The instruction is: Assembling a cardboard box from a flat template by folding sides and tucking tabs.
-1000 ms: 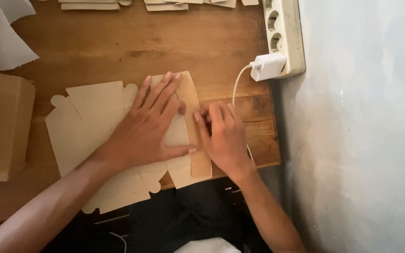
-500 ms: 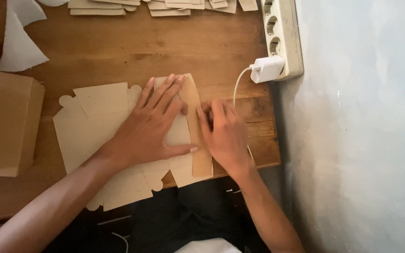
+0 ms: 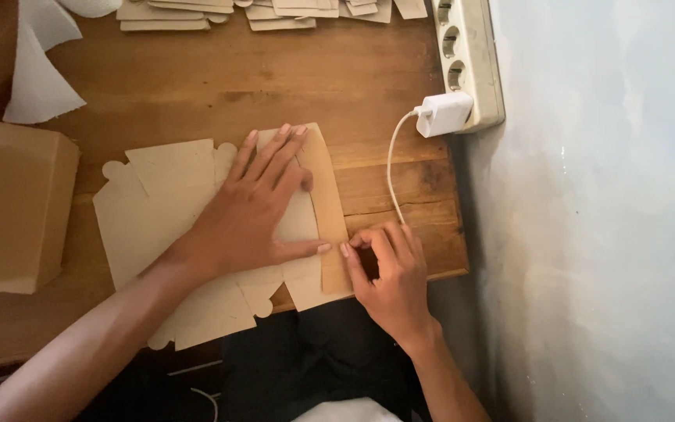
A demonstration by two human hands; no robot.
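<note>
So there's a flat brown cardboard cutout (image 3: 197, 234) lying on a wooden table (image 3: 236, 86), one of those unfolded box blanks with rounded tabs along the edges. Its near corner hangs a bit over the table's front edge.

The left hand (image 3: 255, 211) is spread flat on top of it, palm down, fingers stretched out and pointing toward the far side, thumb sticking out to the right. It isn't gripping anything, just pressing the sheet down. The right hand (image 3: 388, 273) sits at the right edge of the cutout, fingers curled in, fingertips touching the long narrow flap (image 3: 330, 203) that runs along that side. Looks like a light pinch or push at the flap's lower edge; can't tell if it's really holding it.

On the left of the table is a closed brown box (image 3: 9, 207), and some white paper (image 3: 37, 74) behind it. More flat cardboard pieces (image 3: 189, 14) are stacked along the far edge. A white charger (image 3: 445, 113) is plugged into a power strip (image 3: 470, 55) by the wall, its cable (image 3: 391, 168) trailing down toward the right hand.
</note>
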